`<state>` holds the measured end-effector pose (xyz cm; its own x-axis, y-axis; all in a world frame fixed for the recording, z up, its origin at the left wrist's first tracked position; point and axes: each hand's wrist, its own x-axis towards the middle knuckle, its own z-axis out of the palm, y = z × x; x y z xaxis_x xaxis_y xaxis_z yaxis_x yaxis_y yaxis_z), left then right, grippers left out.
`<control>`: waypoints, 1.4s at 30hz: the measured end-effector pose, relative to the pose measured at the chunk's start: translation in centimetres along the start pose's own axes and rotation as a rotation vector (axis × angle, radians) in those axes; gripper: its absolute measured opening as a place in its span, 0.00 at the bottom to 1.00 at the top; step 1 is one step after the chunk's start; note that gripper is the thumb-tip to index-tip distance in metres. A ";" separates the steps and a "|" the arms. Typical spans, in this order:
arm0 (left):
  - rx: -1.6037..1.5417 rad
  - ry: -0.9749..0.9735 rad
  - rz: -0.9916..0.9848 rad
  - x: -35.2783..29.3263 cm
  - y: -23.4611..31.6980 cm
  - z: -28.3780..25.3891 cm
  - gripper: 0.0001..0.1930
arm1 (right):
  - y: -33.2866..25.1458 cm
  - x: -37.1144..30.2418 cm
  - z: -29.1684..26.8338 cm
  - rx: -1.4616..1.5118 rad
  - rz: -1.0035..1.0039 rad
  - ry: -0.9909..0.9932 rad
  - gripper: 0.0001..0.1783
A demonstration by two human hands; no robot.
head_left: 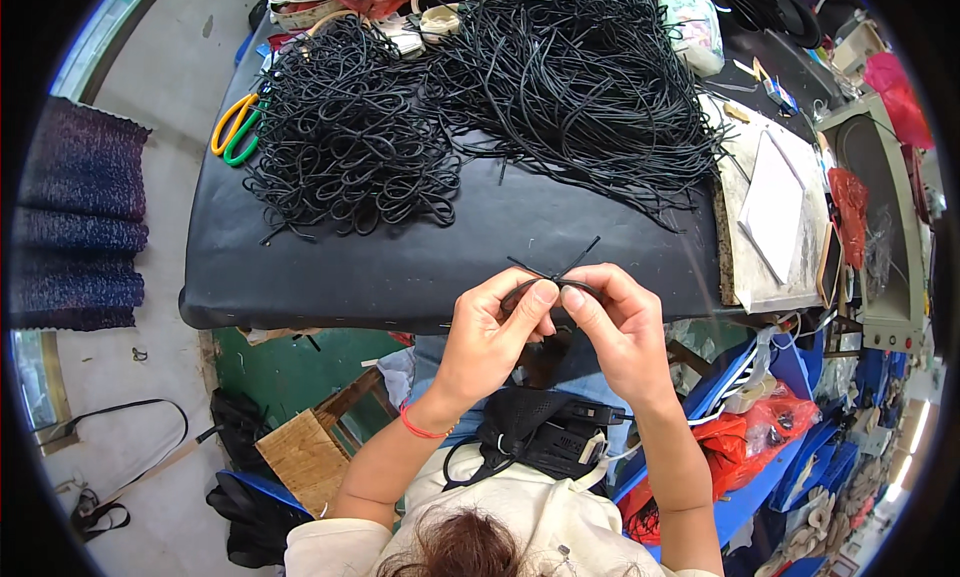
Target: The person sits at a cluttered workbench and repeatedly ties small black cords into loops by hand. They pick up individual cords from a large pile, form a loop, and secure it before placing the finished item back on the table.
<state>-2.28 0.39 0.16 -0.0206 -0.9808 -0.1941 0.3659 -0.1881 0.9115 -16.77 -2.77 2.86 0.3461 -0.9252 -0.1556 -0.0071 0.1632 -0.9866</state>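
Note:
Between my two hands, just over the near edge of the black table (300,267), is a thin black cord (557,277) with two short ends sticking up and crossing. My left hand (497,322) pinches it between thumb and fingers. Close beside it, my right hand (620,322) pinches the cord the same way, the thumbs nearly meeting. Farther back at left lies a pile of looped black cords (350,137). A larger heap of long, straighter black cords (590,87) spreads to its right.
Scissors with yellow and green handles (238,129) lie at the table's left edge. On the right is a worn board (735,247) with white paper (773,207). Red plastic bags (740,442) sit in a blue container at lower right; a wooden stool (305,457) stands at lower left.

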 end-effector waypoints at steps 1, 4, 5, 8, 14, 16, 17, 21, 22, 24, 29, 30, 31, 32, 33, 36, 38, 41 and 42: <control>-0.012 0.000 -0.004 0.0 0.0 0.1 0.11 | 0.2 -0.1 -0.1 0.003 -0.008 -0.010 0.07; -0.029 -0.011 -0.011 0.0 -0.2 0.1 0.11 | -0.2 -0.1 -0.5 -0.009 0.027 -0.037 0.08; -0.032 -0.016 -0.012 0.0 -0.3 0.0 0.11 | -0.1 -0.1 -0.6 0.009 0.050 -0.048 0.08; -0.064 0.072 0.114 0.0 -1.0 0.2 0.09 | 0.1 -0.3 -0.4 0.085 0.085 -0.057 0.09; -0.619 -0.012 -0.098 0.8 0.9 0.3 0.10 | -0.8 -1.5 2.5 0.021 0.018 0.036 0.06; -0.504 -0.031 -0.089 1.0 1.8 -0.2 0.09 | -2.6 -2.2 1.9 -0.063 -0.072 0.110 0.04; -0.403 -0.060 -0.096 0.9 2.2 -0.7 0.09 | -2.8 -2.1 1.1 -0.133 -0.133 0.178 0.04; -0.200 -0.201 -0.063 0.6 2.6 -0.6 0.08 | -2.2 0.9 0.2 -0.199 -0.169 0.027 0.11; -0.212 -0.209 -0.076 0.5 2.6 -0.5 0.08 | -1.3 1.2 0.3 -0.056 -0.190 -0.036 0.11; -0.232 -0.215 -0.102 0.3 2.5 -0.5 0.08 | -2.0 0.9 0.4 0.144 0.015 -0.072 0.10; -0.274 -0.191 -0.136 -0.1 2.2 -0.7 0.08 | -0.9 1.2 0.8 0.278 0.111 0.002 0.11; -0.292 -0.182 -0.141 -0.2 2.2 -0.6 0.08 | -0.8 1.3 0.8 0.295 0.122 0.016 0.11; -0.310 -0.174 -0.145 -0.2 2.2 -0.5 0.08 | -0.9 1.3 0.8 0.306 0.136 0.005 0.12; -0.318 -0.180 -0.149 -0.2 2.2 -0.4 0.08 | -1.0 1.4 0.6 0.317 0.150 -0.004 0.12; -0.326 -0.185 -0.153 -0.1 2.1 -0.4 0.08 | -1.0 1.4 0.5 0.330 0.163 -0.015 0.13; -0.342 -0.174 -0.139 -0.1 1.7 -0.5 0.08 | -0.6 1.8 -0.1 0.450 0.269 -0.071 0.13; -0.378 -0.109 -0.102 0.0 0.7 -0.4 0.08 | -1.2 1.8 1.1 0.423 0.219 0.087 0.14; -0.559 0.048 -0.040 0.2 -0.3 0.3 0.07 | -0.9 1.2 1.0 0.319 0.152 0.190 0.17; -0.559 0.061 -0.028 0.3 -0.2 0.6 0.07 | -0.6 0.8 0.5 0.270 0.130 0.207 0.18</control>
<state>-2.89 0.13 0.10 0.0105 -0.9679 -0.2513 0.8035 -0.1414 0.5783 -16.05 -3.44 3.31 0.1615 -0.9360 -0.3126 0.2187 0.3429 -0.9136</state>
